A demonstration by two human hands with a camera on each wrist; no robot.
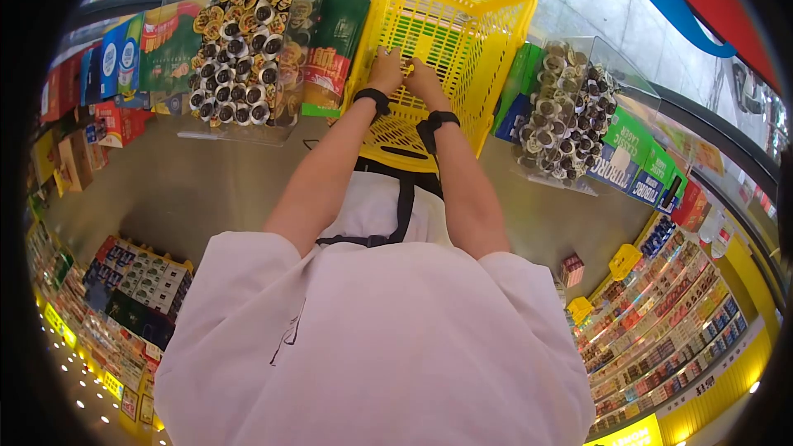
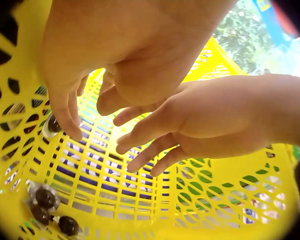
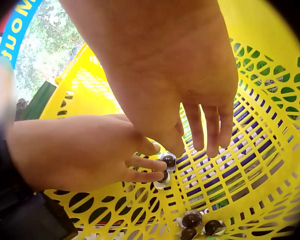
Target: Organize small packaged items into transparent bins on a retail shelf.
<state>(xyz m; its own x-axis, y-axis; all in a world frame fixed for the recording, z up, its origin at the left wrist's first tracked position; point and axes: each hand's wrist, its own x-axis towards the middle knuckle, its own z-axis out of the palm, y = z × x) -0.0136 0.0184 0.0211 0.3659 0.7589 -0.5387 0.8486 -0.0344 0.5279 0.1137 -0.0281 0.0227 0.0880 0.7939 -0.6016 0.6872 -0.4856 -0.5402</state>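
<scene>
As left grip [image 1: 386, 74] and right grip [image 1: 424, 85] hang loose-fingered inside the yellow shopping basket [image 3: 265, 22], I judge depositing cup sweets [image 3: 192, 219] underway, calling next for withdrawal.

I can make out a brown-grey floor [image 1: 198, 177], packed shelves [image 1: 669, 314] at lower right, glowing yellow signs [image 1: 59, 326], small round lights [image 1: 80, 403] and, through my left-wrist feed, bright leafy greenery [image 2: 245, 37].

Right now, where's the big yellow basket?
In the head view, the yellow basket is at top middle, between the left clear box and the right clear box, with the left hand and right hand inside it.
</scene>
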